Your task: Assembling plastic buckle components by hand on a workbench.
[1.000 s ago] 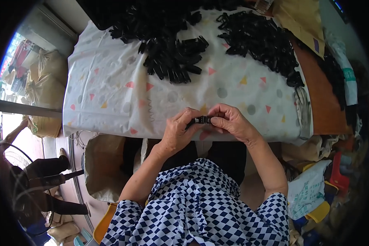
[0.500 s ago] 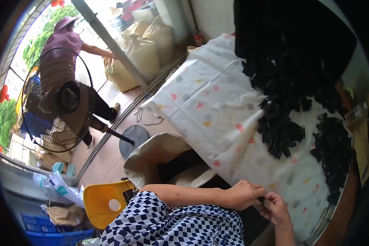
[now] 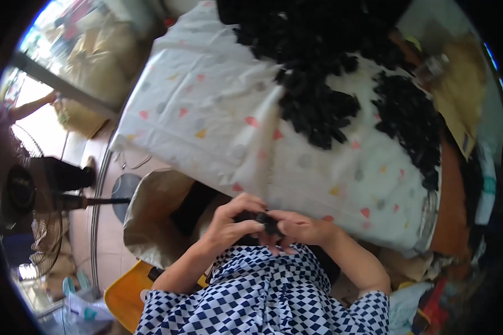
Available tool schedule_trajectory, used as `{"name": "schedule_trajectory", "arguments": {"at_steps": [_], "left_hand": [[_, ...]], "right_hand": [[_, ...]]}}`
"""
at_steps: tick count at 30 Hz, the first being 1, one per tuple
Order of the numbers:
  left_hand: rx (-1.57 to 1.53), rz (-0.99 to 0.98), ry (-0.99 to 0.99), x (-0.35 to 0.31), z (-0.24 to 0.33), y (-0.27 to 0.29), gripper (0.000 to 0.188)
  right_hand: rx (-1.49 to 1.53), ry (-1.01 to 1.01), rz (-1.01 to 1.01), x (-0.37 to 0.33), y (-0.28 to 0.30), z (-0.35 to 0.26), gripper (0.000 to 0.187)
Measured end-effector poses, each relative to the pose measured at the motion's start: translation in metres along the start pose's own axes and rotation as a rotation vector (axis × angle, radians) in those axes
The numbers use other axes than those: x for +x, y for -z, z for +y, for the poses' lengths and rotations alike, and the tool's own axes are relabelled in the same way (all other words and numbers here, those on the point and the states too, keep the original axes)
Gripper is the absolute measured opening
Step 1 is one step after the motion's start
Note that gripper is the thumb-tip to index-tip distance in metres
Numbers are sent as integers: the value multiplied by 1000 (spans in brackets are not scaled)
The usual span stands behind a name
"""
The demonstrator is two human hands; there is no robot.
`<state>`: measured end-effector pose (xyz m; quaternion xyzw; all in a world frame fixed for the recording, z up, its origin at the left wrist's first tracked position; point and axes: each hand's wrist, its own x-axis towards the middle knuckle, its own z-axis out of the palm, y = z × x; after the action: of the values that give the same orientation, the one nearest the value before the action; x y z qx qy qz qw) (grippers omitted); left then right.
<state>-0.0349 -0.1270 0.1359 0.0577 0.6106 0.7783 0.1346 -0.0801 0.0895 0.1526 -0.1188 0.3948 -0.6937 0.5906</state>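
Note:
In front of my chest, just off the near edge of the table, both hands meet around a small black piece (image 3: 269, 224). My left hand (image 3: 232, 221) pinches it from the left. From the other side, the fingers of my right hand (image 3: 304, 228) are closed on it too. The piece is partly covered by fingers and blurred, so its exact kind cannot be made out. It resembles the dark parts heaped on the table: a large pile of black pieces (image 3: 318, 109) in the middle and a second, narrower pile (image 3: 408, 117) along the right side.
A white cloth with coloured shapes (image 3: 167, 92) covers the table. An open sack (image 3: 142, 223) stands below its near left edge, beside a yellow chair (image 3: 120, 290). Farther left are a standing fan (image 3: 22, 187) and another person's arm (image 3: 33, 107) near full sacks (image 3: 98, 61).
The view has swung to the right. My hands have come in from the table's edge to before my chest, with the left hand turned and the black piece now showing more between them.

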Motion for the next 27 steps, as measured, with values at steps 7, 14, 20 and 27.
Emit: {"name": "schedule_trajectory", "arguments": {"at_steps": [7,14,20,27], "left_hand": [[-62,51,62,-27,8,8,23],[241,283,194,-74,33,47,18],[1399,331,-162,-55,47,67,30],[1138,93,-295,85,35,-13,23]], "right_hand": [[-31,151,182,36,-31,43,27],[-367,112,191,39,-40,40,51],[-1063,462,1071,-67,45,-34,25],[-2132,38,1510,-145,166,-98,28]]}}
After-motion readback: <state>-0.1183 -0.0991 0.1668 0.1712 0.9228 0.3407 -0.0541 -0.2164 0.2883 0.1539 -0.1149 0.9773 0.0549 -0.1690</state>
